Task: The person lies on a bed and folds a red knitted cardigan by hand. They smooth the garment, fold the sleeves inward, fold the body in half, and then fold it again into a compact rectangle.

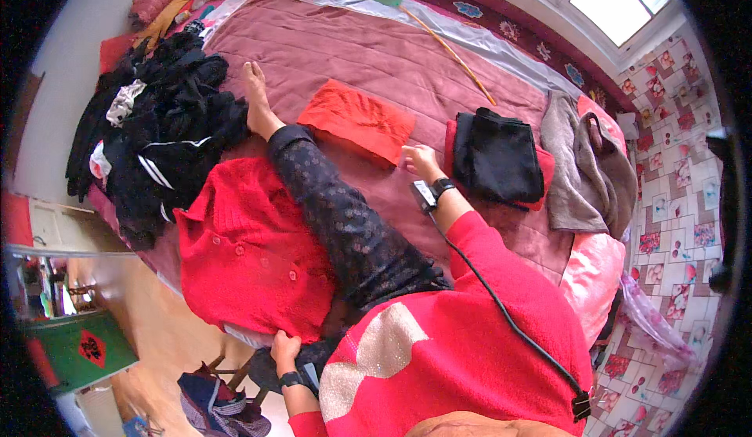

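Observation:
A red buttoned cardigan lies spread beside my outstretched leg, partly over the bed's edge. My left hand is closed on its lower hem, at the side nearest me. Close to the right end of a folded orange-red cloth, my right hand rests with loosely bent fingers and nothing visible in them. Whether it touches that cloth I cannot tell. To its right sits a folded stack of black and red garments.
A pile of black clothes covers the bed's left side. A grey-brown garment lies at the right. Toward the back is a fly swatter on the pink quilt. Clothing hangs over a stool below the bed's edge.

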Demonstrator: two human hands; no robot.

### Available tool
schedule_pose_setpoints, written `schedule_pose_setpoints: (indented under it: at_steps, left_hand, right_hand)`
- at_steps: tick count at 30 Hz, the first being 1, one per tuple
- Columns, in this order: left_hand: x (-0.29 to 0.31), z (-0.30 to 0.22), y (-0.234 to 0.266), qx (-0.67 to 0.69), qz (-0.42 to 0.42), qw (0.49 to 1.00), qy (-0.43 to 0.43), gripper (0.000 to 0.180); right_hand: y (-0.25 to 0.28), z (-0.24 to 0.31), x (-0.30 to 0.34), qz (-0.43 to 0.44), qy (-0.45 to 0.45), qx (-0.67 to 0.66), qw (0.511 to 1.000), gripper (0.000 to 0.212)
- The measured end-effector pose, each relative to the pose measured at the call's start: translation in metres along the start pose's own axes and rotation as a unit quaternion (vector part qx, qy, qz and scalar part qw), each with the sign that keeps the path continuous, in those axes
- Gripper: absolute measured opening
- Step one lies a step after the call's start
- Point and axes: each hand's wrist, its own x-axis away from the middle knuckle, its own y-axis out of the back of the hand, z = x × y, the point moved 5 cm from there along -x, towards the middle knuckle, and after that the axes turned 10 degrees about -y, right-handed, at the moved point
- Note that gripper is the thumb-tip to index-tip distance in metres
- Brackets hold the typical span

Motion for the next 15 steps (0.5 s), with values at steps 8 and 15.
schedule_pose_setpoints:
  at_steps: [8, 15]
  left_hand:
    - [-0.013, -0.011, 0.007, 0.003, 0.032, 0.999, 0.036, 0.041]
    - [-0.015, -0.012, 0.009, 0.028, -0.007, 1.0, 0.01, 0.04]
  right_hand:
    - [-0.05, 0.004, -0.033, 0.124, -0.002, -0.01, 0.992, 0.044]
    - [-0.076, 0.014, -0.025, 0.182, -0.074, -0.14, 0.971, 0.027]
